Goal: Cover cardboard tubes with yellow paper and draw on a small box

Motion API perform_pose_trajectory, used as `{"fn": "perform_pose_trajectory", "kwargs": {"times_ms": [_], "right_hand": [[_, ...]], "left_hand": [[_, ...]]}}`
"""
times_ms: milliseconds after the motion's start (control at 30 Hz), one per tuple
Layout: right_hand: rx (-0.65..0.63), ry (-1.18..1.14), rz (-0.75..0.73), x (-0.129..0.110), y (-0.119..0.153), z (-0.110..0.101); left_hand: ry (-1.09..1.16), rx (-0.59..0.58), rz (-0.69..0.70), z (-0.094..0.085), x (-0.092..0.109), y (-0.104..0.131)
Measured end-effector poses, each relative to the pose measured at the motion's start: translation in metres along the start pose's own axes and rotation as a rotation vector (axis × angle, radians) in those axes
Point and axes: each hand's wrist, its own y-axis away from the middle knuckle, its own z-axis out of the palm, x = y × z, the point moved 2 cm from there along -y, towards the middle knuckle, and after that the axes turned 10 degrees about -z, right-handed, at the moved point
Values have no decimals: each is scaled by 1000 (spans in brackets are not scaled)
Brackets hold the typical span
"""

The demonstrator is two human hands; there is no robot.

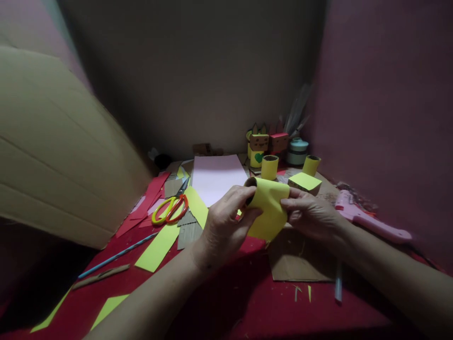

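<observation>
My left hand (230, 219) grips the left end of a brown cardboard tube (250, 183), its thumb pressing on a yellow paper sheet (269, 208) that lies against the tube. On the right, my right hand (306, 210) pinches the edge of the same sheet between thumb and fingers. The paper curves over the tube and hangs down below it. Just behind stands a yellow-covered tube (270, 167), with another yellow tube (312, 165) farther right, near a yellow-topped box (305, 182).
Scissors (170, 209), yellow strips (158, 248), red paper (150, 200) and a blue pencil (116, 255) lie left. A pink glue gun (371, 222) is right. White paper (219, 177), decorated figures (259, 148) and a jar (297, 152) are behind. Cardboard (63, 141) leans left.
</observation>
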Motion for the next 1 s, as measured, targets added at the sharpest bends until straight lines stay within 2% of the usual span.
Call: {"fn": "perform_pose_trajectory", "kwargs": {"times_ms": [533,833,1000], "right_hand": [[50,7,10,-2,0,-1],[81,49,-88,-3,-2,-2],[119,62,-106,-4,-3,-3]], "left_hand": [[-35,-14,37,0,-4,-1],[127,7,-124,6,-10,-1],[129,-12,-129,7,-11,-1]]}}
